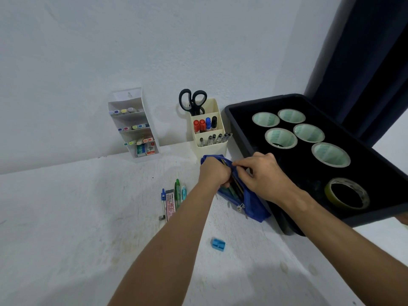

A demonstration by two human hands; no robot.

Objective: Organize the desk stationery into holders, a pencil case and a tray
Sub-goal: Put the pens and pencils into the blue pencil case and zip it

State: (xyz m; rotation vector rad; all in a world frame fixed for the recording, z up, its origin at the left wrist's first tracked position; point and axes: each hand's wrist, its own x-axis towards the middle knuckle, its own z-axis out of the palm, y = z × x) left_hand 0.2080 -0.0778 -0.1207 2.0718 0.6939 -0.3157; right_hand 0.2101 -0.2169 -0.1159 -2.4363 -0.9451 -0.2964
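Nearest on the tabletop (66,217): blue sharpener (218,244), loose. Further out, a row of pens (173,200), long axes pointing away from the person, just left of the left hand (213,173), so that hand is nearer. Both hands pinch the rim of the open blue pencil case (254,206), right hand (262,175) on the tray (242,138) side. Holders beyond.

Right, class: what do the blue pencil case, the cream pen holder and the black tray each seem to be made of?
Blue pencil case: looks like soft fabric or mesh; it sags, creases, and has a metal zip pull. Cream pen holder: probably rigid plastic, with smooth matt walls and moulded dividers. Black tray: likely plastic too, with a rounded, slightly shiny rim, though its dark surface leaves that open.
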